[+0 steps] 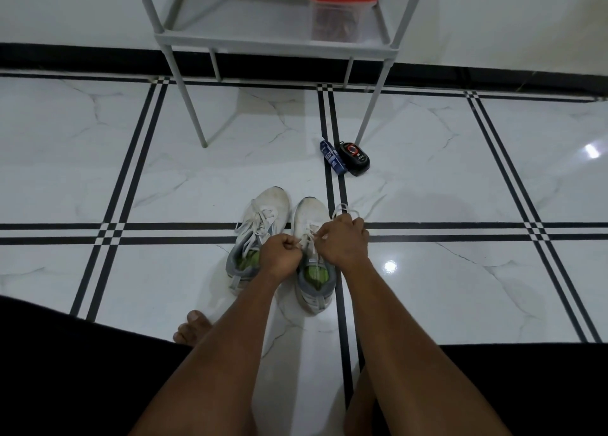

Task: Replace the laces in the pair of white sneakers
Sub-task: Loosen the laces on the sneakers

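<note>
1. Two white mesh sneakers with grey heels and green insoles stand side by side on the white marble floor (427,179), toes pointing to 12 o'clock, heels toward me.
2. I am working on the right sneaker (311,238); the left sneaker (263,218) sits just beside it at 9 o'clock, its flat white lace (260,220) threaded but lying loose.
3. My left hand (281,258) is clenched, pinching a strand of the right sneaker's white lace (309,240) at the throat, just above the tongue.
4. My right hand (343,240) is curled over the same lace at 3 o'clock of the eyelet rows; a loop of it (343,209) shows past my knuckles at 12 o'clock.
5. The shoe's long axis runs 6 to 12 o'clock, and the lace crosses it between my two hands, so I judge that the next pull must go outward, toward 9 and 3, to free the crossings.
6. Both hands sit equally near the eyelets; neither has to reach.
7. A dark blue tube (333,157) and a black polish tin (355,157) lie at 1 o'clock, well apart from the shoes.
</note>
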The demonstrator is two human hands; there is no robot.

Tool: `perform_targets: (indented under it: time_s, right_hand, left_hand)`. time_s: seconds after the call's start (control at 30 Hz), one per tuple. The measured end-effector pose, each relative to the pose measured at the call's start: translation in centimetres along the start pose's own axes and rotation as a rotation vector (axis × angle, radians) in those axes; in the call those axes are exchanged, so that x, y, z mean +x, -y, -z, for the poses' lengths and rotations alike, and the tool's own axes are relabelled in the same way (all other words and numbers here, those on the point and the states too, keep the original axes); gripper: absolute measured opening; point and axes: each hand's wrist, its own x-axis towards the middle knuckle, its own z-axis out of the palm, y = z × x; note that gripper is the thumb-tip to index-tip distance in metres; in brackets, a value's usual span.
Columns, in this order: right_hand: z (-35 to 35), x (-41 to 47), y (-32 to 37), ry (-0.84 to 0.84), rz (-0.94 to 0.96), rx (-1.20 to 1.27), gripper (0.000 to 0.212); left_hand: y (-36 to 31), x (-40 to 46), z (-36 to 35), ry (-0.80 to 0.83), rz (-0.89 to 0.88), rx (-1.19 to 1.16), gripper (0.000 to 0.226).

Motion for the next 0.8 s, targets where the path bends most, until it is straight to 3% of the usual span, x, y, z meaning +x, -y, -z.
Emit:
perform_targets:
  time_s: [0.17,0.23,0.33,0.4,0.47,0.5,0.53,0.57,0.63,0.7,0.73,0.8]
  right_hand:
    - [0.2,0.6,0.3,0.089,-0.03,-0.058,0.042]
    - [0.7,1.0,0.5,0.145,-0.086,0.049,0.044]
    - [2.3,1.2,0.3,0.223,-0.11,0.703,0.016]
    - [4.2,1.4,-0.5,0.242,-0.177,1.341,0.02]
    - [6.0,1.8,-1.8,0.117,-0.302,1.928,0.014]
    - [6.6,2.4,-2.5,0.034,-0.382,2.089,0.01]
    - [6.8,2.9,-3.2,-0.009,-0.461,2.074,0.019]
    - [7.0,3.2,-3.7,0.001,-0.509,1.857,0.041]
    - [5.7,3.0,-3.9,0.019,-0.575,1.168,0.094]
    - [3.1,1.8,-2.8,0.011,-0.475,0.822,0.129]
    - [1.6,1.1,-2.2,0.047,-0.396,0.767,0.133]
    - [-1.3,-0.2,-1.6,0.137,-0.271,0.674,0.119]
  left_hand:
    - [-0.3,-0.3,-0.1,-0.023,-0.02,0.004,0.013]
    - [-0.3,-0.4,-0.1,-0.012,-0.016,-0.001,0.011]
    - [-0.1,-0.3,0.0,-0.024,-0.032,0.025,0.011]
    - [0.1,-0.2,-0.1,-0.035,-0.05,0.046,0.012]
    - [0.0,-0.2,-0.1,-0.029,-0.061,0.045,0.012]
    - [-0.1,-0.3,0.0,-0.027,-0.063,0.048,0.013]
    - [-0.2,-0.4,0.1,-0.03,-0.067,0.05,0.014]
    - [-0.3,-0.5,0.1,-0.033,-0.067,0.05,0.016]
    - [-0.4,-0.7,0.0,-0.035,-0.085,0.028,0.025]
    - [-0.3,-0.8,0.1,0.004,-0.135,0.034,0.041]
    - [-0.5,-0.7,0.2,0.039,-0.18,0.087,0.048]
    - [-0.7,-0.5,0.2,0.125,-0.256,0.27,0.054]
